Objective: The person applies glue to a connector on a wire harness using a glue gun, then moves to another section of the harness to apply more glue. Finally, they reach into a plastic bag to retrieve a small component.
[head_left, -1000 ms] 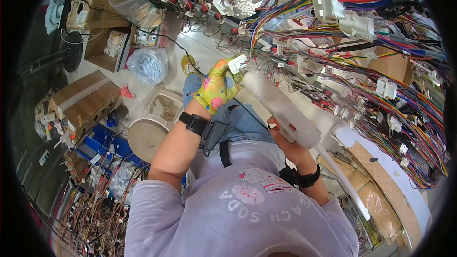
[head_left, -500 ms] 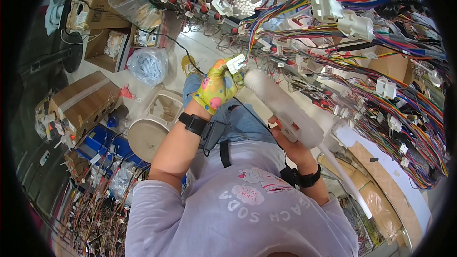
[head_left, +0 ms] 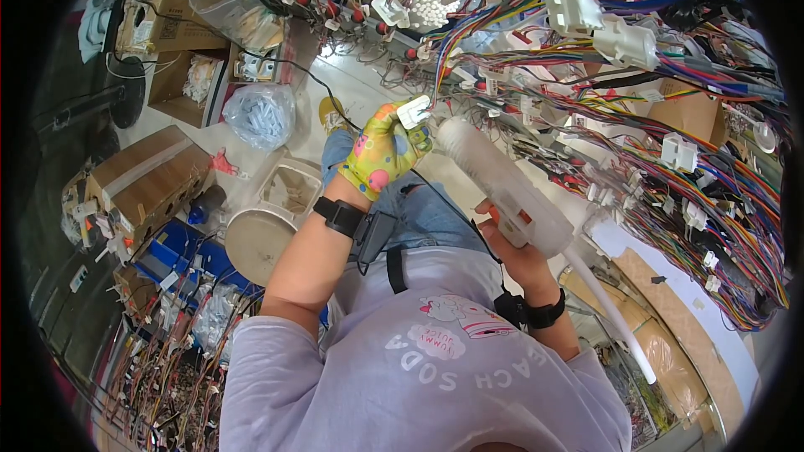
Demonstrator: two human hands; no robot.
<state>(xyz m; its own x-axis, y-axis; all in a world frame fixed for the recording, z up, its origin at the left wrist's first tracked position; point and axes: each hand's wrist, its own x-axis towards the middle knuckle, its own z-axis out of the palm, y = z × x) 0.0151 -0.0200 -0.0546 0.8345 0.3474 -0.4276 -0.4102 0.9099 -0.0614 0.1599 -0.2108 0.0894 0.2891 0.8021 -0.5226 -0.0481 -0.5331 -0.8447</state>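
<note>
My left hand [head_left: 381, 155], in a yellow glove with coloured dots, is closed on a white plastic wire connector [head_left: 413, 112]. Thin coloured wires [head_left: 437, 75] run up from the connector into the hanging bundles. In my bare right hand [head_left: 521, 255] is a long, rounded, whitish hand tool [head_left: 502, 180] with a red part near my fingers; its exact kind is not clear. A thick white hose [head_left: 615, 314] trails from its rear end. The tool's front end points up and left, just right of the connector and apart from it.
Wire bundles with white connectors [head_left: 624, 42] hang ahead and to the right. On the left are a taped cardboard box [head_left: 146, 172], a beige bin [head_left: 255, 243], a plastic bag of pale parts [head_left: 260, 115] and blue trays [head_left: 180, 251]. A black cable [head_left: 318, 79] crosses ahead.
My right hand has shifted the tool slightly right, widening the gap between its front end and the connector. My left hand has barely moved.
</note>
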